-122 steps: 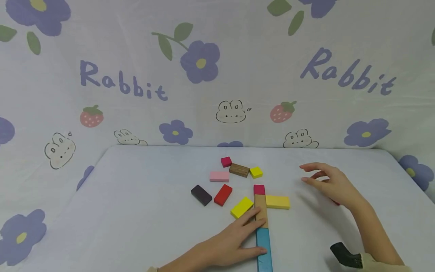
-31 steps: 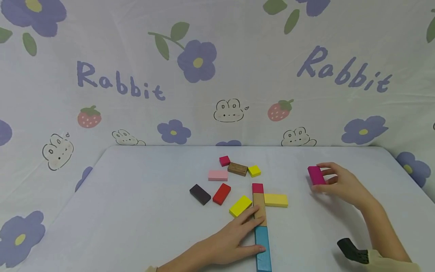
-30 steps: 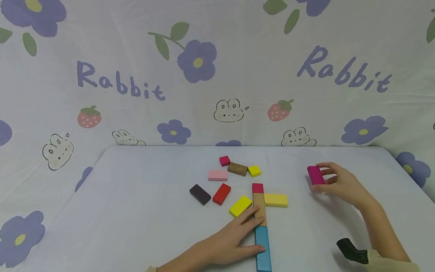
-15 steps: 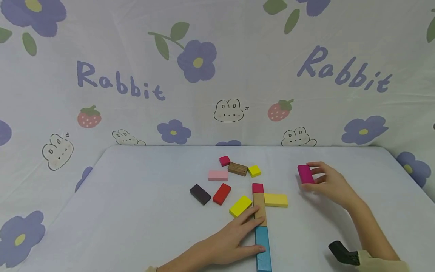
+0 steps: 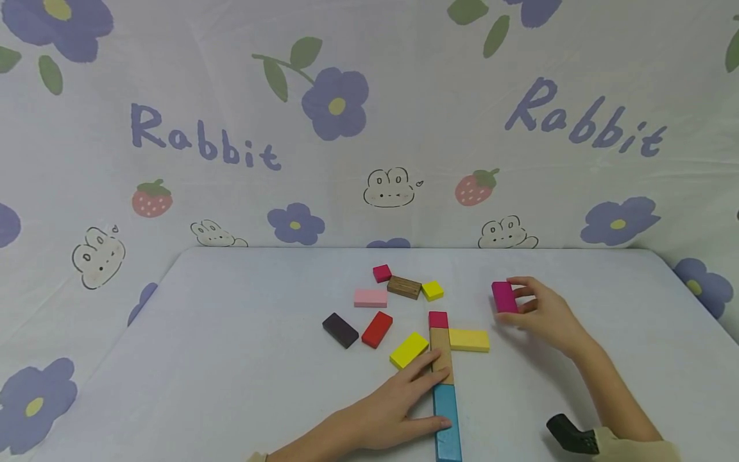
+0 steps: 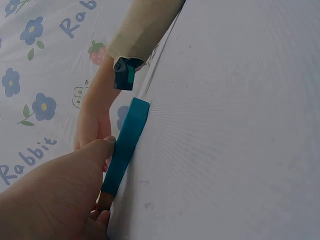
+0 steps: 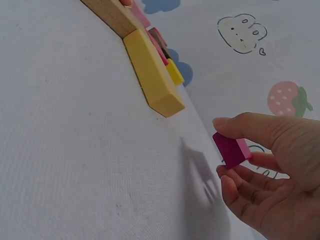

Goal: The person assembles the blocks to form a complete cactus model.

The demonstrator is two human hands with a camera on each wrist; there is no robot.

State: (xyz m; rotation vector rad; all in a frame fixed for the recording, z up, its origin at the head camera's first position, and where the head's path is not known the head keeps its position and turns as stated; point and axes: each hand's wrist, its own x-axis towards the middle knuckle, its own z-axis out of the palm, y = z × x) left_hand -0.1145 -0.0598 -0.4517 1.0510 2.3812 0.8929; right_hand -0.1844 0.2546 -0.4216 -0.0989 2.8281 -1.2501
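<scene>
In the head view my right hand [image 5: 543, 314] pinches a magenta block [image 5: 505, 298] between thumb and fingers. The right wrist view shows that block [image 7: 231, 150] raised off the table, its shadow below. My left hand [image 5: 398, 407] lies with fairly straight fingers on a line of blocks: fingertips on the tan block [image 5: 441, 340], thumb on the long blue block [image 5: 446, 443]. A small crimson block [image 5: 438, 319] caps the line's far end. Against the tan block's right side sits a pale yellow block [image 5: 469, 341]. A bright yellow block [image 5: 408, 350] lies left of the line.
Farther back lie a red block [image 5: 377, 330], a black block [image 5: 340, 330], a pink block [image 5: 371, 298], a brown wooden block [image 5: 404, 287], a small yellow block [image 5: 432, 290] and a small crimson one. A patterned curtain [image 5: 231, 179] hangs behind the white table [image 5: 231, 359].
My right hand was empty some seconds ago, then held the magenta block. Over the last second it has carried the block leftward, nearer the line. The left hand has stayed in place.
</scene>
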